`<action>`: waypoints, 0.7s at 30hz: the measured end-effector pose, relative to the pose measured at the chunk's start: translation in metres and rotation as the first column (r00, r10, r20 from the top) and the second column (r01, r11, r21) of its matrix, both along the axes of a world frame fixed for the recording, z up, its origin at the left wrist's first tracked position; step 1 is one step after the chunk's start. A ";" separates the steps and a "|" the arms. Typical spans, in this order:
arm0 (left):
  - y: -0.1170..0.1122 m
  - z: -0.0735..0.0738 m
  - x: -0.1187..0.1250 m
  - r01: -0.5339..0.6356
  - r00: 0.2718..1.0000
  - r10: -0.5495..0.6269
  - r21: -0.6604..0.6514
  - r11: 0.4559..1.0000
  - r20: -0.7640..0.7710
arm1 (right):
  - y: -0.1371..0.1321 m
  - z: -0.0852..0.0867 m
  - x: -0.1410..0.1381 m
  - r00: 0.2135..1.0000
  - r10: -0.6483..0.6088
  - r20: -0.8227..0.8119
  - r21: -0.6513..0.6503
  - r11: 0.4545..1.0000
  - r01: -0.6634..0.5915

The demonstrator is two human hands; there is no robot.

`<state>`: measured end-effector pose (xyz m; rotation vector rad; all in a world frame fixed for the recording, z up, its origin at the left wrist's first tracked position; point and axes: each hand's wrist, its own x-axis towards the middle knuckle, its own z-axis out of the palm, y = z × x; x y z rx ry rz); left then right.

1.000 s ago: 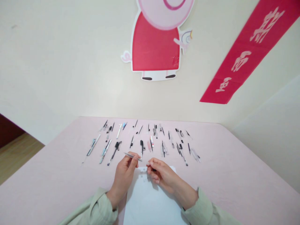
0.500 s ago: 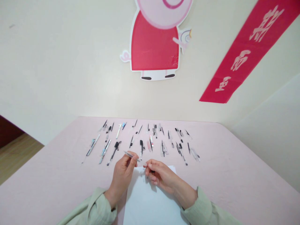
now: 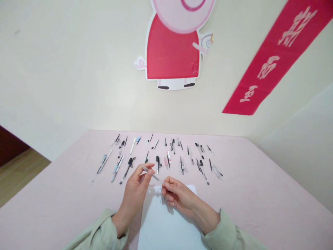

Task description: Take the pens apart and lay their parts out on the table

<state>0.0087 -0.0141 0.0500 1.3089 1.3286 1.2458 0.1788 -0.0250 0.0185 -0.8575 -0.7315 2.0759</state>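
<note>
My left hand (image 3: 136, 191) pinches a thin, grey, see-through pen (image 3: 151, 172) between thumb and fingers. The pen slants down to the right, and its lower end meets the fingertips of my right hand (image 3: 179, 196). Those right fingers are curled and pinched together. A small pale piece shows at their tips and something dark shows inside the curl, but I cannot make out what they hold. Under both hands lies a white sheet of paper (image 3: 169, 225). Just beyond them a pen with a black cap (image 3: 157, 163) lies on the table.
Two rows of pen parts spread across the pink tabletop (image 3: 78, 194): a white pen (image 3: 132, 146), a black pen (image 3: 126, 170), a pink piece (image 3: 165, 161) and several clear barrels with refills. Behind the table stands a wall with a cartoon cutout (image 3: 173, 55) and a red banner (image 3: 260, 76).
My left hand has tipped and brought the pen down to the right, so its lower end now meets my right fingertips. My right hand has barely moved.
</note>
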 end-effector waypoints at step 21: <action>0.001 -0.023 0.005 0.083 0.981 -0.090 -0.044 0.996 -0.175 | 0.014 0.032 0.037 0.744 -0.540 0.393 0.663 0.727 0.178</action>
